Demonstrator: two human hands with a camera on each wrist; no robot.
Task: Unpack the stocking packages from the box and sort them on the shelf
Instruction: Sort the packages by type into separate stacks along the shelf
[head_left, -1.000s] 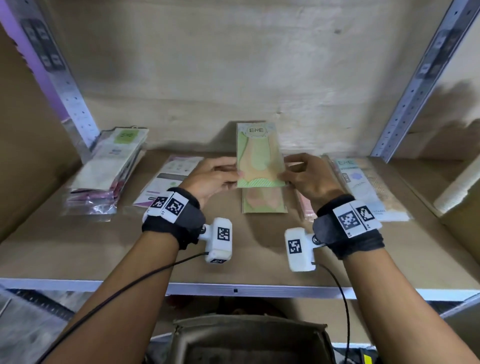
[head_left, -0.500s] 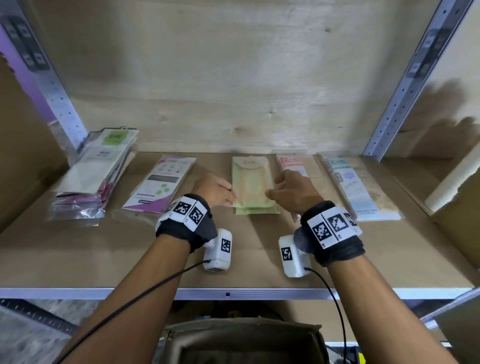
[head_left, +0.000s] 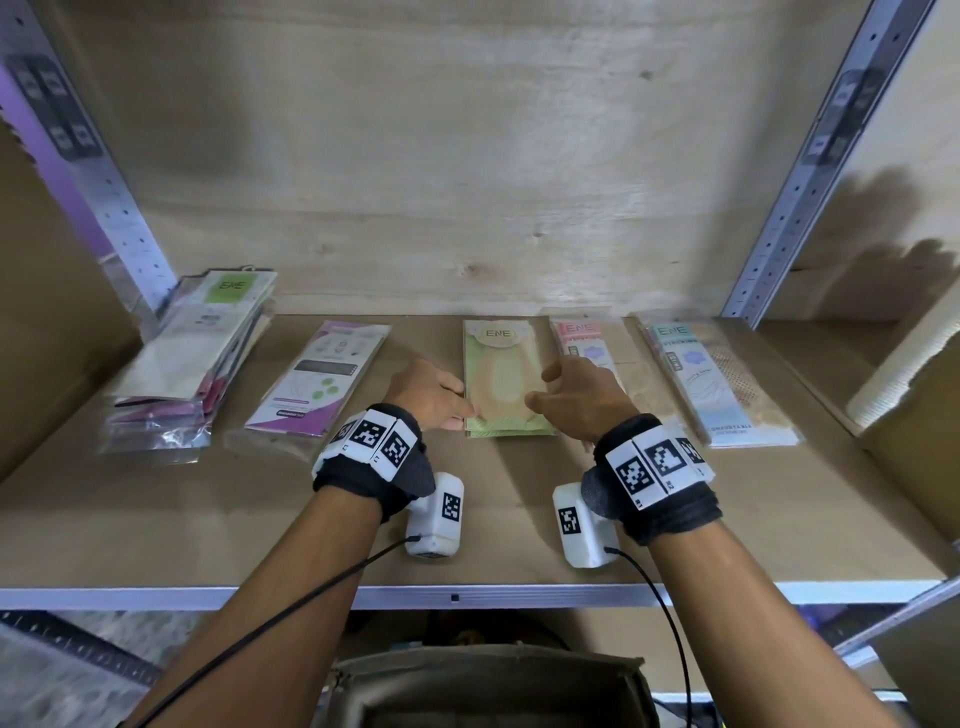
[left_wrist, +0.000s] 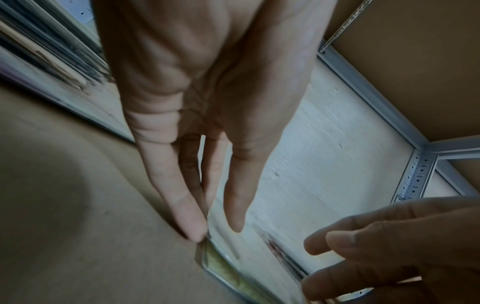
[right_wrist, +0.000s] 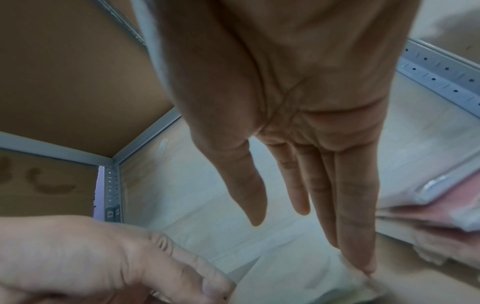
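Note:
A green stocking package (head_left: 501, 379) lies flat on another green one at the middle of the shelf board (head_left: 493, 525). My left hand (head_left: 457, 405) is at its left edge; in the left wrist view straight fingertips (left_wrist: 194, 230) touch the edge of the package (left_wrist: 223, 265), the thumb lifted above it. On the other side, my right hand (head_left: 545, 389) has its fingers stretched out, and their fingertips (right_wrist: 363, 265) brush the package's right edge. Neither hand grips anything. The open box (head_left: 488, 691) stands below the shelf, in front of me.
A purple-white package (head_left: 322, 379) lies left of the green one; pink (head_left: 582, 343) and blue (head_left: 717, 384) packages lie to the right. A bagged stack of packages (head_left: 192, 358) leans at the far left by a metal upright (head_left: 114, 197). A cardboard carton (head_left: 909, 384) stands at the right.
The green package, held upright between both hands a second ago, now lies flat on the one below. Both hands have let go and rest at its sides, the right one's fingers straightened.

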